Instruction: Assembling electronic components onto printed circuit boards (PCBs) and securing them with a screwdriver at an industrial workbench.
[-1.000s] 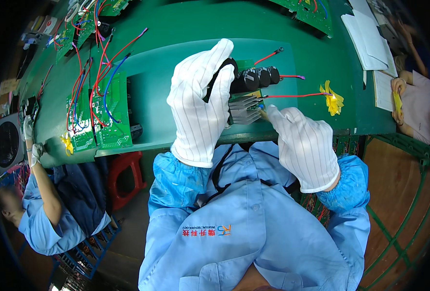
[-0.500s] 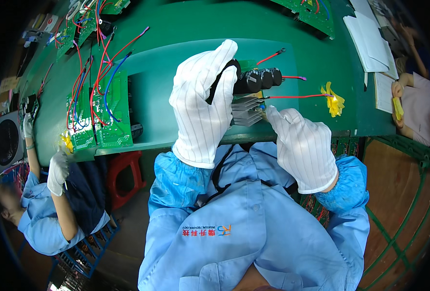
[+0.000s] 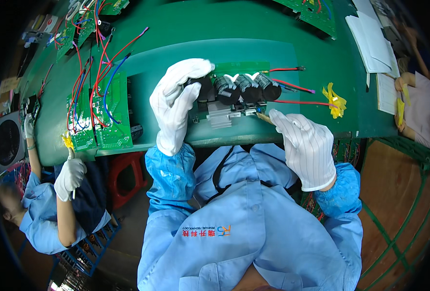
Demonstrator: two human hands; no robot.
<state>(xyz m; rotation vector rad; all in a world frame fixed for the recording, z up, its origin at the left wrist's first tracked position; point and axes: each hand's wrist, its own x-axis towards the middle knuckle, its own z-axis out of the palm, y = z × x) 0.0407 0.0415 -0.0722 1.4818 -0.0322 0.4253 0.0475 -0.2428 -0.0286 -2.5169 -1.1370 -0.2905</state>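
A green circuit board (image 3: 244,67) sits on the mat before me, with a row of big black capacitors (image 3: 249,89), a silver heatsink (image 3: 220,116) and red wires (image 3: 302,103) off its right side. My left hand (image 3: 171,104), in a white striped glove, is closed around the leftmost capacitor. At the board's lower right, my gloved right hand (image 3: 306,148) pinches a thin brownish tool (image 3: 263,117). Its tip reaches small parts on the board's near edge; its exact kind is too small to tell.
Wired boards (image 3: 113,106) lie to the left, more at the far edge. Yellow tape strips (image 3: 334,101) stick to the table (image 3: 191,29) at right. Papers (image 3: 367,41) lie far right. A co-worker's gloved hand (image 3: 70,177) is at left; another person sits at right.
The board has come down from a tilted pose, so its capacitors and heatsink face me more. My left hand has shifted left and lower. The tool in my right hand now shows.
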